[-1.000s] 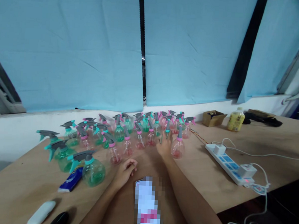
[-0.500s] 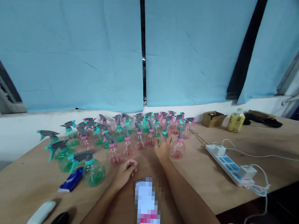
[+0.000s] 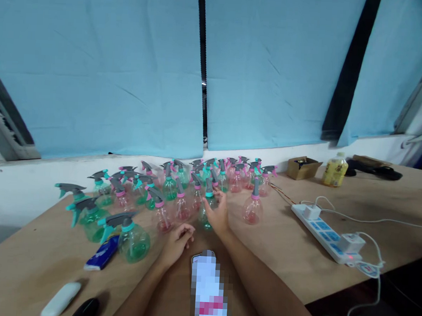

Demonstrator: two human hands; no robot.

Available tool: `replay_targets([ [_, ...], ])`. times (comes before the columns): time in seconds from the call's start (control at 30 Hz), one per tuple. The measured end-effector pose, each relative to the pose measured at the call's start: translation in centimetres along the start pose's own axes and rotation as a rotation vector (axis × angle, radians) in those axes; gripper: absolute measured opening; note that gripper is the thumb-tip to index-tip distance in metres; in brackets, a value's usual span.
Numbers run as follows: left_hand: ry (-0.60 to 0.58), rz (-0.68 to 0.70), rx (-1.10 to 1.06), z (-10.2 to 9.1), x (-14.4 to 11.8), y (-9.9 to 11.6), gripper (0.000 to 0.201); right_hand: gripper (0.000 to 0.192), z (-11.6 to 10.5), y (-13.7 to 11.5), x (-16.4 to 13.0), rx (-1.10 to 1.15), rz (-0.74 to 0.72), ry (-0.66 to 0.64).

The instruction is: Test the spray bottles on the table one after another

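Note:
My right hand (image 3: pixel 219 215) grips a green spray bottle (image 3: pixel 204 220) with a teal collar and grey trigger head, in front of the crowded group. The bottle stands upright; my fingers hide part of it. My left hand (image 3: pixel 178 240) rests on the table with its fingers loosely curled and nothing visible in them. Just beyond it stands a pink spray bottle (image 3: pixel 163 219). Apart from the others, another pink spray bottle (image 3: pixel 252 211) stands to the right of my right hand. A larger green spray bottle (image 3: pixel 134 243) is left of my left hand.
Several more pink and green bottles fill the back of the wooden table (image 3: pixel 280 256). A phone (image 3: pixel 207 285) lies between my forearms. At left are a blue packet (image 3: pixel 101 253) and a white case (image 3: pixel 61 301); at right, a power strip (image 3: pixel 329 235), box (image 3: pixel 303 170) and drink bottle (image 3: pixel 335 171).
My right hand has brought the green spray bottle left and nearer to me, out from its place by the lone pink one. My left hand has stayed still.

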State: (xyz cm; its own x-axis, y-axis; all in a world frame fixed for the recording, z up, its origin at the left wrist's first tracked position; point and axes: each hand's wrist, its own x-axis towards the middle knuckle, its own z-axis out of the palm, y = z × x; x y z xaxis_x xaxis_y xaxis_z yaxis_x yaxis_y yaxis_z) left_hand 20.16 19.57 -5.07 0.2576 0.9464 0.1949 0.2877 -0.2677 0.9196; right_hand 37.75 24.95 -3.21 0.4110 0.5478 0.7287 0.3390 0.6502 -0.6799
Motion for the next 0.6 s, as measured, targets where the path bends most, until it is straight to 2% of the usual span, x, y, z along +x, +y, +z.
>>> replay_targets([
  [0.13, -0.019, 0.007, 0.008, -0.1, 0.1, -0.3, 0.029, 0.054, 0.9, -0.3, -0.7, 0.15, 0.073, -0.106],
  [0.27, -0.026, 0.009, 0.0, 0.0, 0.2, -0.6, 0.03, 0.048, 0.7, -0.7, -1.0, 0.191, 0.043, -0.222],
  [0.43, -0.02, 0.006, -0.004, 0.0, 0.2, -0.6, 0.029, 0.042, 0.4, -0.6, -0.9, 0.098, 0.007, -0.232],
  [0.6, -0.014, 0.0, -0.013, 0.0, 0.1, -0.5, 0.029, 0.047, -0.3, -0.2, 0.0, 0.188, 0.061, -0.272],
])
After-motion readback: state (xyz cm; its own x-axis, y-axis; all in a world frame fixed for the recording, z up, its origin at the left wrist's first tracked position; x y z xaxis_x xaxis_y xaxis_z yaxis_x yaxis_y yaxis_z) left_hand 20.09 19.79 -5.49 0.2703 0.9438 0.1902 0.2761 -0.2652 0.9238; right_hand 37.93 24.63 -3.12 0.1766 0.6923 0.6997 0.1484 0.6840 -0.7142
